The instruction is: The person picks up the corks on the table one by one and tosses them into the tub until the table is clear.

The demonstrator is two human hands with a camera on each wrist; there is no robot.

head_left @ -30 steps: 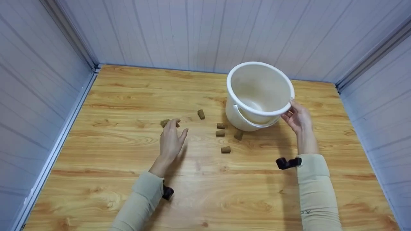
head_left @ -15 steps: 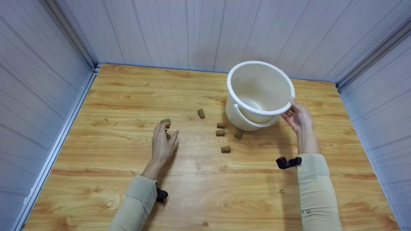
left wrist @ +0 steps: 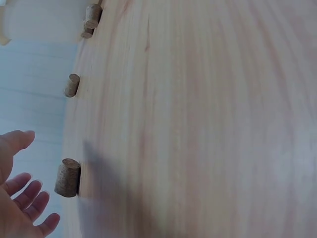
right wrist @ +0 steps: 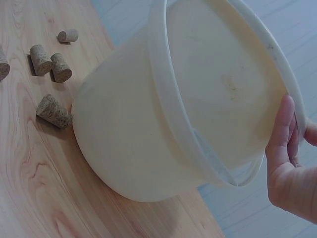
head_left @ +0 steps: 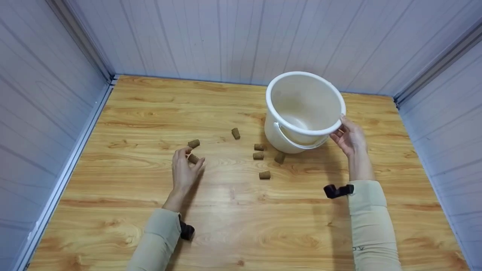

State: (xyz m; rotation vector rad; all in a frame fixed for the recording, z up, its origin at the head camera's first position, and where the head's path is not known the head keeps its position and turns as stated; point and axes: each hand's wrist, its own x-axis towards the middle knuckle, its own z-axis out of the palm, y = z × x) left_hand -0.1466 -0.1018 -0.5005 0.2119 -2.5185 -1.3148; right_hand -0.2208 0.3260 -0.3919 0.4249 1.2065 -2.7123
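My left hand (head_left: 183,171) is just over the tabletop around a cork stopper (head_left: 193,159), thumb and fingers spread on either side of it. In the left wrist view, a gap shows between the fingers (left wrist: 33,199) and the cork (left wrist: 68,178), which lies on the table. A second cork (head_left: 194,143) lies just beyond the fingertips. At the right, my right hand (head_left: 351,140) pinches the rim of a white plastic bucket (head_left: 280,131), thumb on one side and fingers on the other. The bucket is upright, and its handle (head_left: 295,144) hangs down in front.
Several more corks lie between my left hand and the bucket: one farther back (head_left: 235,133), a close pair (head_left: 258,147), one nearer me (head_left: 264,175). Another cork (right wrist: 54,111) lies right at the bucket's base. Panelled walls (head_left: 188,37) enclose the wooden tabletop (head_left: 233,226).
My left hand has moved left and toward me, from over the farther cork to around the nearer one. My right hand and the bucket have stayed in place.
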